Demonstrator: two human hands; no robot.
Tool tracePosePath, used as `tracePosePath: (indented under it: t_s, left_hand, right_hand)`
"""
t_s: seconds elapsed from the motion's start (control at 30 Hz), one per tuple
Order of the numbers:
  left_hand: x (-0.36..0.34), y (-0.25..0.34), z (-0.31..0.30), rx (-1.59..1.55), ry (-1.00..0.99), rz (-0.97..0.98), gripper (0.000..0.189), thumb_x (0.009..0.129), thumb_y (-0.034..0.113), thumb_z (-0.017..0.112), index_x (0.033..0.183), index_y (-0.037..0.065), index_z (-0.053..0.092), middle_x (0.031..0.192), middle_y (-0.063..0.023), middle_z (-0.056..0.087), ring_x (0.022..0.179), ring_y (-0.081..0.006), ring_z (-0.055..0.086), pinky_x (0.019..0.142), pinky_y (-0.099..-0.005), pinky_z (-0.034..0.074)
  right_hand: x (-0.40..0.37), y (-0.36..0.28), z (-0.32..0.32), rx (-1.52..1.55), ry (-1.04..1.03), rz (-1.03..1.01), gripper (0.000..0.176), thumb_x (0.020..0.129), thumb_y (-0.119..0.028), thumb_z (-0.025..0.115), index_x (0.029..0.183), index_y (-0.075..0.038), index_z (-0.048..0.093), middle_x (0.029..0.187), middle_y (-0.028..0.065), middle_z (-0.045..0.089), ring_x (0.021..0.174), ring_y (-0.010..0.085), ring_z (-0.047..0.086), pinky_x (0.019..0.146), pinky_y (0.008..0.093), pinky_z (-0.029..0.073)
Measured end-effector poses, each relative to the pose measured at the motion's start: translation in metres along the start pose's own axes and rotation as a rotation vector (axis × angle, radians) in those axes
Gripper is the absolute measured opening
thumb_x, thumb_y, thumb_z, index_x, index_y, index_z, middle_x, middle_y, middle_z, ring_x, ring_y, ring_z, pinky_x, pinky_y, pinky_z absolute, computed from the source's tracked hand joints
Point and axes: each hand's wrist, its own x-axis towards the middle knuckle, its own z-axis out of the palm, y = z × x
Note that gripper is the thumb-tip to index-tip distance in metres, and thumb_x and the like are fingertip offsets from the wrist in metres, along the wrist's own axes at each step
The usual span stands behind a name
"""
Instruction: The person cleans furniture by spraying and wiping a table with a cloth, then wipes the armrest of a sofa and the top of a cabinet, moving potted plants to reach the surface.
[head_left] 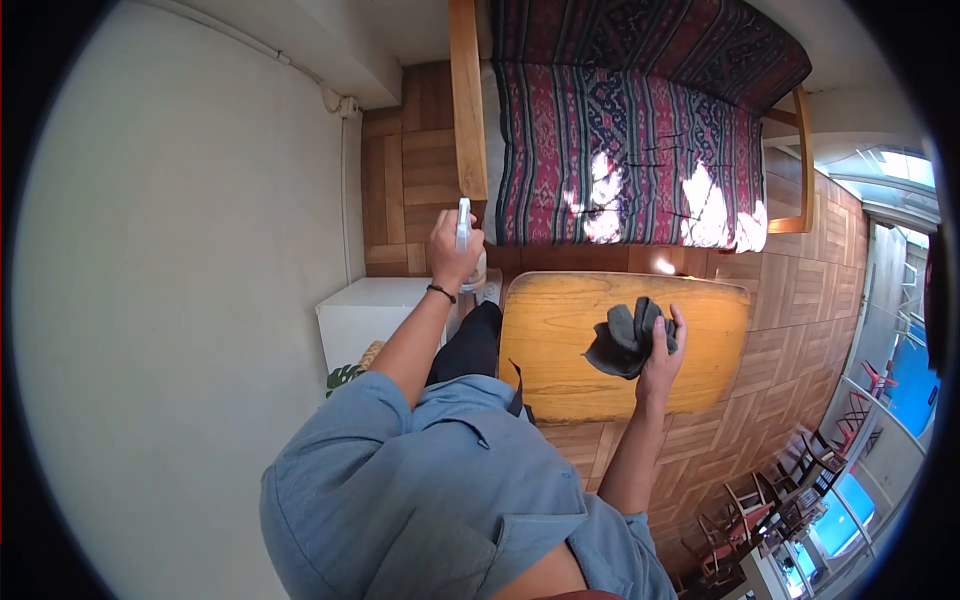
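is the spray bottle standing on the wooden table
No, the spray bottle is gripped in the left hand, off beside the wooden table, where the right hand holds a grey cloth.

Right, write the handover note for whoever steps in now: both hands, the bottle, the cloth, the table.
Left hand: closed round a clear plastic spray bottle, held up beyond the table's far left corner.
Right hand: grips a crumpled dark grey cloth over the right half of the low honey-coloured wooden table.
Done: bottle and cloth are both in hand, with the cloth at the tabletop.
Left: probably wiping the top. The picture does not show whether it is wet or which parts are already wiped.
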Motion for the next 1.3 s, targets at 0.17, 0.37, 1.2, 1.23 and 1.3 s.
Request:
tracePosePath:
  t_s: [0.17,0.37,1.2,1.23,1.3]
  left_hand:
    - [0.071,0.015,0.001,0.007,0.010,0.111,0.012,0.073,0.012,0.064,0.082,0.004,0.063,0.079,-0.0150,0.061,0.074,-0.0368,0.063,0.068,-0.0434,0.051]
    - [0.124,0.046,0.000,0.049,0.083,0.104,0.014,0.074,0.019,0.064,0.080,0.006,0.064,0.084,-0.0158,0.066,0.078,-0.0371,0.065,0.071,-0.0447,0.052]
    - [0.086,0.103,-0.058,-0.065,0.150,0.209,0.013,0.073,0.015,0.066,0.081,0.006,0.066,0.083,-0.0129,0.066,0.077,-0.0332,0.066,0.072,-0.0409,0.052]
    - [0.101,0.103,-0.054,-0.061,0.162,0.221,0.012,0.073,0.015,0.066,0.081,0.006,0.065,0.083,-0.0129,0.065,0.077,-0.0332,0.066,0.072,-0.0407,0.052]
    - [0.132,0.097,-0.049,-0.050,0.184,0.235,0.011,0.072,0.014,0.066,0.080,0.006,0.065,0.082,-0.0130,0.065,0.076,-0.0334,0.065,0.071,-0.0403,0.052]
  right_hand:
    - [-0.008,0.001,-0.021,0.021,0.067,-0.006,0.044,0.100,-0.016,0.059,0.139,-0.002,0.045,0.120,0.0097,0.055,0.107,0.0155,0.057,0.095,0.0288,0.046]
    - [-0.028,0.007,-0.049,0.061,0.116,-0.033,0.043,0.102,-0.019,0.056,0.140,-0.001,0.044,0.121,0.0111,0.056,0.107,0.0163,0.058,0.095,0.0298,0.046]
    - [-0.042,0.036,-0.080,0.480,-0.149,0.104,0.038,0.094,-0.017,0.068,0.124,0.003,0.055,0.113,0.0136,0.065,0.103,0.0193,0.065,0.089,0.0332,0.054]
    - [-0.034,0.030,-0.068,0.535,-0.163,0.180,0.037,0.093,-0.014,0.067,0.124,0.003,0.056,0.114,0.0143,0.066,0.105,0.0207,0.065,0.093,0.0344,0.053]
    - [-0.019,0.020,-0.039,0.640,-0.184,0.341,0.036,0.092,-0.009,0.066,0.125,0.003,0.059,0.118,0.0159,0.066,0.110,0.0236,0.065,0.100,0.0368,0.051]
